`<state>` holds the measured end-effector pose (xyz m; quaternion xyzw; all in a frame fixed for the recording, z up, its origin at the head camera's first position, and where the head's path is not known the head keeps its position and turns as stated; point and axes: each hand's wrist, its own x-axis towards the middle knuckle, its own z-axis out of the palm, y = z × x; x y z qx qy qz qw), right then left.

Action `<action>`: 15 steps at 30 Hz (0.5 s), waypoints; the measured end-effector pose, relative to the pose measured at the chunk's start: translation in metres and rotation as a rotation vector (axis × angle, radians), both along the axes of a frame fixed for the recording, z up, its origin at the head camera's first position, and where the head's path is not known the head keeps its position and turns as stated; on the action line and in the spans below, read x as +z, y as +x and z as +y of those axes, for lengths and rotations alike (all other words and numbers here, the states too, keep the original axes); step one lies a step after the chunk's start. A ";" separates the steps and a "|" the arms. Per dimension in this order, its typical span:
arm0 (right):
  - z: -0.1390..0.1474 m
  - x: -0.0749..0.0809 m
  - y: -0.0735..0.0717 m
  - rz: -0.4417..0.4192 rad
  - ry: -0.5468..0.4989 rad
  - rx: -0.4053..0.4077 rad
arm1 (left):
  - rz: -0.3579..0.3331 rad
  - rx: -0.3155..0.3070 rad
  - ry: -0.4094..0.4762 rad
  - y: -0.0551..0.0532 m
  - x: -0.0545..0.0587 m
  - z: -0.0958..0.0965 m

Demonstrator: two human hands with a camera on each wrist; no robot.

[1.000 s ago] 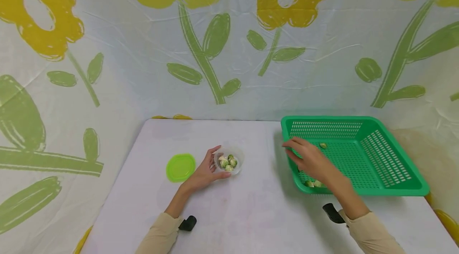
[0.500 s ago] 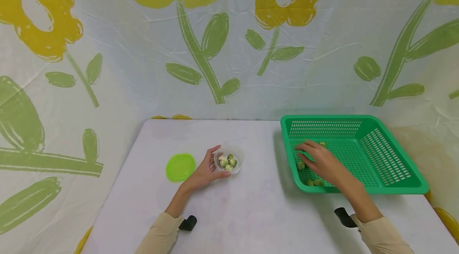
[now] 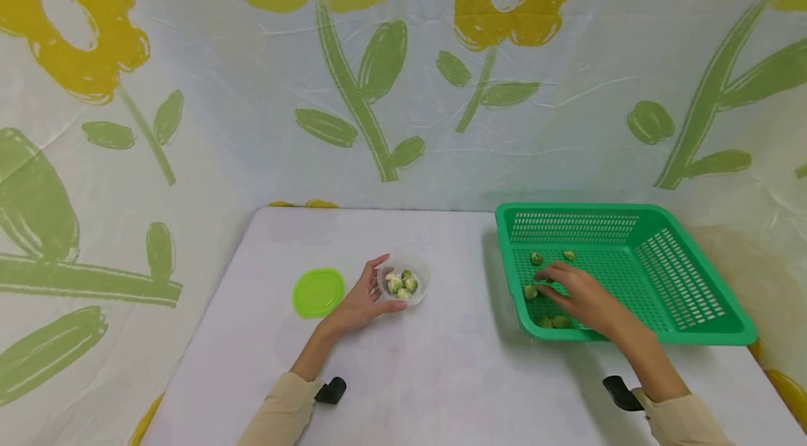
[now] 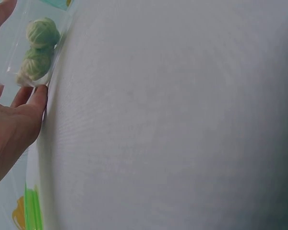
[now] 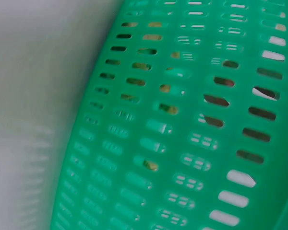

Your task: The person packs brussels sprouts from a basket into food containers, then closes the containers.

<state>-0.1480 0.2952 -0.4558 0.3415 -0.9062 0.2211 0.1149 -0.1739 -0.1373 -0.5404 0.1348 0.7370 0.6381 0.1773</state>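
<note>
My left hand [image 3: 359,299] holds a small clear plastic container [image 3: 421,271] on the table, thumb on its near side and fingers round the far side. Several Brussels sprouts [image 3: 403,283] lie in it; two of them show through its wall in the left wrist view. Over in the green plastic basket [image 3: 700,278], my right hand [image 3: 583,295] reaches down at the left end with thumb and fingers apart. A sprout [image 3: 531,291] lies just left of its thumb tip. In the right wrist view the slotted basket wall [image 5: 192,158] hides most of this hand.
Left of the container a bright green lid [image 3: 318,293] lies flat on the white table [image 3: 435,376]. More sprouts rest in the basket, one [image 3: 536,258] near its left wall and another [image 3: 569,255] farther back. A flower-printed cloth [image 3: 265,82] hangs behind the table.
My right hand has moved from over the basket's left rim down and rightward into the basket, uncovering sprouts by the left wall. The left hand and the container have stayed put.
</note>
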 end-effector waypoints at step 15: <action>0.021 -0.002 -0.001 -0.371 0.056 0.054 | -0.004 -0.010 0.009 -0.002 -0.002 -0.001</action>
